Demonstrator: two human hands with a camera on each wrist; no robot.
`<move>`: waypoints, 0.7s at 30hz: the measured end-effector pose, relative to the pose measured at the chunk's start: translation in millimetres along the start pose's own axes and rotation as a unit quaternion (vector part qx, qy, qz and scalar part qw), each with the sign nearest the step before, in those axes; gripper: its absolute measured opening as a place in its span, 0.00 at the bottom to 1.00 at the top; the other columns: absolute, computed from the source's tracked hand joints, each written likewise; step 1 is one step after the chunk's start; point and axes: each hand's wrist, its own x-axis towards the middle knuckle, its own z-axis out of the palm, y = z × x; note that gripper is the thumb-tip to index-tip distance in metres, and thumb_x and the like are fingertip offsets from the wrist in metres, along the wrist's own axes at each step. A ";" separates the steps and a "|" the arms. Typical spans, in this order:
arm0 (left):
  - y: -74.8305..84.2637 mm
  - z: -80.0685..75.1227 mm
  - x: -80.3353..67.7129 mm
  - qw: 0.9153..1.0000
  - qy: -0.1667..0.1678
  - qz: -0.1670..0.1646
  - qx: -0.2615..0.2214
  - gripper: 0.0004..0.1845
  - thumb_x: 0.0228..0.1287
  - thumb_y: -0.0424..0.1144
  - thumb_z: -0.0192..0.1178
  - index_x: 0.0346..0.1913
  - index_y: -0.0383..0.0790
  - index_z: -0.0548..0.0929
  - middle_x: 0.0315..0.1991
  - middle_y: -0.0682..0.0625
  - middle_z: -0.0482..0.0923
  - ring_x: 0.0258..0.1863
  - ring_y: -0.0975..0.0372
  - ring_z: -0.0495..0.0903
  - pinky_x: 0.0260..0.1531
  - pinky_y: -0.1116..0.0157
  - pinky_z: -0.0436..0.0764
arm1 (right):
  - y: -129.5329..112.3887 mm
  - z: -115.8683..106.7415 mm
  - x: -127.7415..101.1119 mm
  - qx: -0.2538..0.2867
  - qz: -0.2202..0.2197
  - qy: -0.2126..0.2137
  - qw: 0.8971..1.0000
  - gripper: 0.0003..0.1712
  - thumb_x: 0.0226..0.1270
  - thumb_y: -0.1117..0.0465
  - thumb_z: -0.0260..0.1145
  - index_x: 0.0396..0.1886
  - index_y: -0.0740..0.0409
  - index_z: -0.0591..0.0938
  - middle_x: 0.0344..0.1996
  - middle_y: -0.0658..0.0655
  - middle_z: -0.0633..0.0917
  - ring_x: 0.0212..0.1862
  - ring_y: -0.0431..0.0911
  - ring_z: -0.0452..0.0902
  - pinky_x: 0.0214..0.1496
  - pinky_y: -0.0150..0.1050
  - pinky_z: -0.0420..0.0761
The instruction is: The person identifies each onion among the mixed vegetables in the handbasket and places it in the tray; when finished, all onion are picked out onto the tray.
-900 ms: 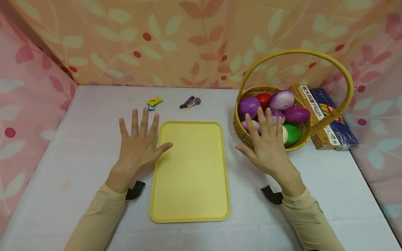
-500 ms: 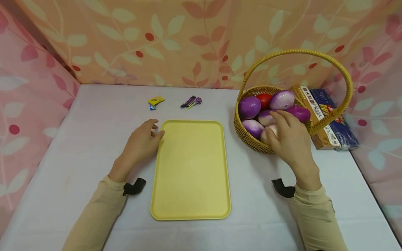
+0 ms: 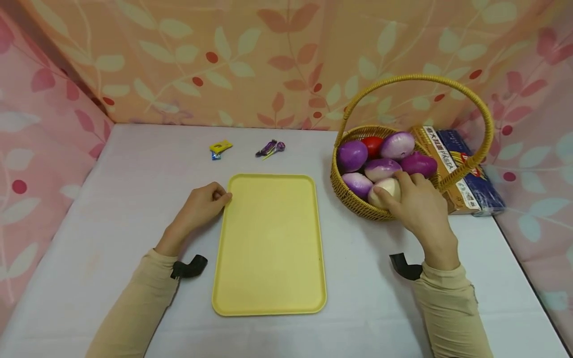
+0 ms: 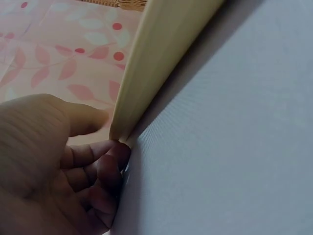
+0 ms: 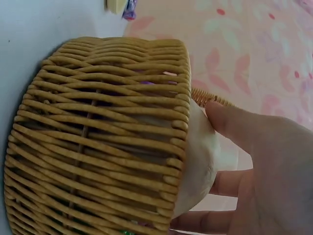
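Note:
My left hand (image 3: 202,203) is at the upper left edge of a yellow rectangular tray (image 3: 270,243). In the left wrist view the thumb (image 4: 88,119) lies at the tray's rim (image 4: 142,83), with curled fingers below it, so the hand pinches the edge. On the right, my right hand (image 3: 423,211) reaches into a woven basket (image 3: 353,199) and grips a white bulb (image 3: 390,189). The right wrist view shows thumb and fingers around the pale bulb (image 5: 198,152), which rises above the rim. Purple onions (image 3: 352,155) fill the basket beside it, with a red vegetable (image 3: 372,145) behind.
The basket's tall handle (image 3: 421,78) arches over its contents. Two pasta packs (image 3: 465,174) lie right of the basket. Small yellow and blue sweets (image 3: 220,147) and a purple lollipop (image 3: 278,147) lie behind the tray. Patterned curtains (image 3: 179,59) enclose the white table (image 3: 112,223).
Both hands were spread flat in the air. The left has lowered and curled at the tray's edge; the right has gone down into the basket and closed round the white bulb.

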 end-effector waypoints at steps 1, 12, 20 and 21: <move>-0.1 0.2 0.0 1.000 -0.001 0.004 0.002 0.17 0.72 0.48 0.54 0.45 0.36 0.79 0.35 0.45 0.80 0.32 0.58 0.75 0.34 0.65 0.72 | -0.4 0.5 -0.1 -0.001 0.005 -0.009 1.000 0.42 0.66 0.29 0.53 0.59 0.61 0.72 0.46 0.70 0.76 0.46 0.65 0.74 0.36 0.64 0.72; -2.7 4.3 2.6 1.000 -0.001 0.015 0.010 0.12 0.71 0.43 0.56 0.44 0.35 0.79 0.32 0.46 0.78 0.29 0.58 0.73 0.32 0.65 0.72 | -10.5 -13.3 -6.9 0.064 0.008 -0.005 0.998 0.45 0.60 0.30 0.61 0.64 0.59 0.68 0.55 0.68 0.75 0.53 0.64 0.73 0.45 0.66 0.71; -1.9 2.0 2.1 1.000 0.001 0.016 0.016 0.12 0.71 0.43 0.55 0.43 0.36 0.79 0.32 0.46 0.77 0.31 0.58 0.73 0.33 0.64 0.70 | -43.5 -9.3 -22.2 0.159 -0.179 0.057 0.969 0.39 0.53 0.54 0.75 0.66 0.51 0.74 0.54 0.63 0.73 0.51 0.55 0.73 0.48 0.53 0.76; -1.9 2.1 2.3 1.000 0.000 0.017 0.016 0.12 0.71 0.43 0.55 0.42 0.36 0.79 0.32 0.46 0.77 0.31 0.58 0.72 0.33 0.64 0.70 | -48.3 -6.7 -24.5 0.165 -0.197 0.058 0.965 0.38 0.52 0.55 0.75 0.65 0.52 0.75 0.54 0.62 0.73 0.52 0.53 0.73 0.50 0.52 0.75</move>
